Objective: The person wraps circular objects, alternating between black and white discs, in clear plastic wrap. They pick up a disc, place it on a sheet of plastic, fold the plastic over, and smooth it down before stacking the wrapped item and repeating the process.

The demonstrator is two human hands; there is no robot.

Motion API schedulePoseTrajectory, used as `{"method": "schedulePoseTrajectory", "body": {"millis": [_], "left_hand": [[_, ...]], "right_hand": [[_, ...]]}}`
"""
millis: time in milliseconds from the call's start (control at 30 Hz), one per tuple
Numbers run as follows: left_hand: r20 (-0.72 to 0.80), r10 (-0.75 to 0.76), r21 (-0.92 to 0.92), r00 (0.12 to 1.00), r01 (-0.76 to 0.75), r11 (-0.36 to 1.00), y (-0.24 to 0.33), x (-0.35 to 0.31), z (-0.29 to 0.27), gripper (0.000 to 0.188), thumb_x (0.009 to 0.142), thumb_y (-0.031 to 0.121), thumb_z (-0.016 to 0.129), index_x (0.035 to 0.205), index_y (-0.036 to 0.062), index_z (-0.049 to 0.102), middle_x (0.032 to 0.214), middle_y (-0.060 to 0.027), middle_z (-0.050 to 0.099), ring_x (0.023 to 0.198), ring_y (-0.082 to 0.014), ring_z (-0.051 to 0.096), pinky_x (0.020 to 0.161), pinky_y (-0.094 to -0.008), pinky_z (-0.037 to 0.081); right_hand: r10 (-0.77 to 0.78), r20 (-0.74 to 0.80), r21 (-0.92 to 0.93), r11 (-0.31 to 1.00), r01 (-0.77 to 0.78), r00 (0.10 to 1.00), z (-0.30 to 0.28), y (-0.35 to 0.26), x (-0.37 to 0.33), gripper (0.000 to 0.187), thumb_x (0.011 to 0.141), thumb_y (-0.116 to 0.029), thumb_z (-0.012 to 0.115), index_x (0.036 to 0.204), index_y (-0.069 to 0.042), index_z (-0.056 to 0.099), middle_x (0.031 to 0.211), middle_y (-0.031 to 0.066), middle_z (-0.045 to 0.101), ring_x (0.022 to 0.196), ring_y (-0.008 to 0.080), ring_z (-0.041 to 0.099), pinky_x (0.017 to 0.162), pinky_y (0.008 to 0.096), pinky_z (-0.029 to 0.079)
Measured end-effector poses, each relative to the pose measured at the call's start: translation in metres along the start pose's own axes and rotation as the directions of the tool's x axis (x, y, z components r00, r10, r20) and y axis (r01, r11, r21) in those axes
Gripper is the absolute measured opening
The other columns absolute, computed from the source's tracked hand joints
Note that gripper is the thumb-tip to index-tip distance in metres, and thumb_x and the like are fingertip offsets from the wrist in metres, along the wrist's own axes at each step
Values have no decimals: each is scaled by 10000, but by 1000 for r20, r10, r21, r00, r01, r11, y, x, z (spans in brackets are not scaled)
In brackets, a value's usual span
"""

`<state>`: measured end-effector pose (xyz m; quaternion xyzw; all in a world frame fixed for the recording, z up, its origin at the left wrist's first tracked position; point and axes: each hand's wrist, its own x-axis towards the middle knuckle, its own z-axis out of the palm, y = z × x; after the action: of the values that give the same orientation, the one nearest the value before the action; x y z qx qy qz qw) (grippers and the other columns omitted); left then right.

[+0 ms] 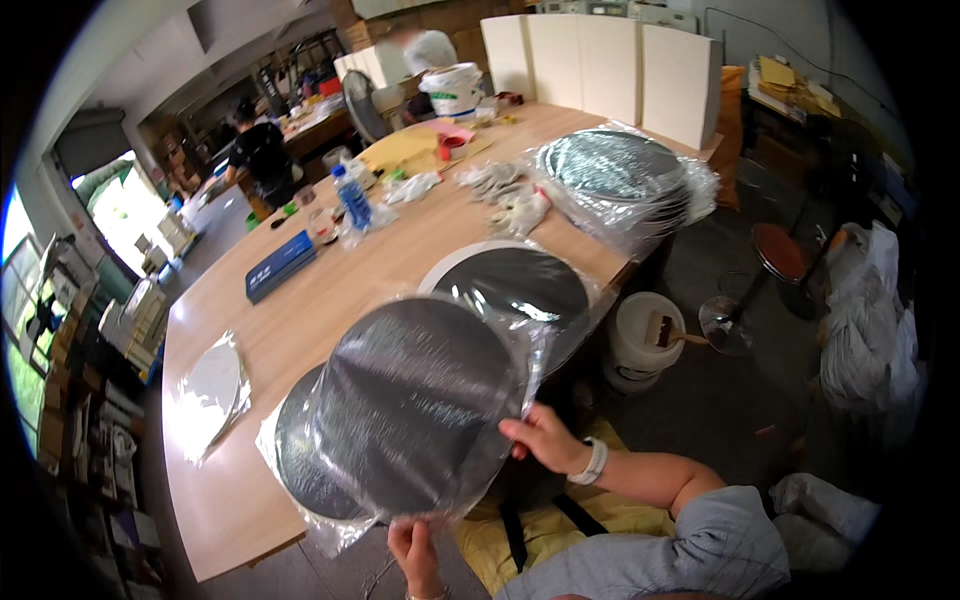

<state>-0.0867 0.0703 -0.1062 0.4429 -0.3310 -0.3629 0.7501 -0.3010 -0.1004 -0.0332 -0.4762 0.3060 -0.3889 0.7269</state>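
A dark round disc [420, 400] in a clear plastic bag is held tilted above the near edge of the table. My right hand [548, 440] pinches its right rim, thumb on top. At the lower edge of the bag, my left hand [413, 552] has its fingers closed on the plastic. Partly covered by this disc, another bagged dark disc [300, 455] lies to the left. Behind it rests a dark disc [515, 285] with a pale rim beneath, also under plastic. A smaller whitish round piece [215, 390] in clear wrap lies at the table's left.
The wooden table [300, 345] bears a blue box [280, 265], a blue-capped bottle [350, 198], gloves [515, 205] and a stack of wrapped discs [615, 170]. Right of it stand a white bucket with a brush [640, 335] and a stool [778, 250]. Two people are farther back.
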Motion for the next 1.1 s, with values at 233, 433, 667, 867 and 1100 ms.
{"method": "schedulePoseTrajectory", "body": {"millis": [233, 433, 667, 867, 1100], "left_hand": [[102, -198, 462, 975, 130, 877, -46, 130, 142, 203, 895, 151, 569, 848, -47, 568, 709, -94, 612, 566, -121, 591, 456, -244, 492], [103, -244, 731, 964, 93, 676, -69, 135, 157, 215, 872, 131, 559, 821, -77, 556, 584, -117, 613, 464, -188, 621, 409, -277, 464], [128, -255, 732, 958, 82, 677, -62, 131, 156, 225, 872, 143, 576, 814, -73, 550, 591, -106, 591, 471, -153, 599, 424, -260, 469], [144, -212, 443, 967, 128, 888, -50, 119, 153, 275, 932, 172, 499, 1066, -64, 458, 643, -69, 559, 467, -115, 532, 408, -218, 410], [196, 201, 173, 960, -235, 956, -60, 60, 133, 278, 941, 109, 456, 1196, 20, 386, 682, -42, 527, 505, -82, 466, 455, -200, 386]], "right_hand": [[-110, -265, -198, 978, 57, 958, -128, -39, 59, 248, 891, -240, 591, 821, -5, 553, 704, 26, 571, 536, 96, 556, 471, 226, 463], [59, -372, -524, 810, -262, 926, -177, -30, 60, 527, 838, -520, 572, 773, 3, 588, 569, 60, 586, 462, 138, 562, 429, 236, 454], [182, -259, 55, 983, -173, 949, -154, -4, 50, 485, 835, -497, 595, 961, -30, 572, 869, 94, 643, 725, 184, 646, 607, 286, 529], [189, -234, 100, 980, -169, 954, -154, -25, 72, 266, 877, -269, 569, 967, -19, 589, 834, 95, 658, 678, 189, 650, 579, 288, 544], [-163, -419, -113, 985, 127, 893, -114, -100, 62, 203, 850, -238, 585, 873, -37, 567, 745, 52, 596, 555, 153, 569, 506, 276, 476]]}}
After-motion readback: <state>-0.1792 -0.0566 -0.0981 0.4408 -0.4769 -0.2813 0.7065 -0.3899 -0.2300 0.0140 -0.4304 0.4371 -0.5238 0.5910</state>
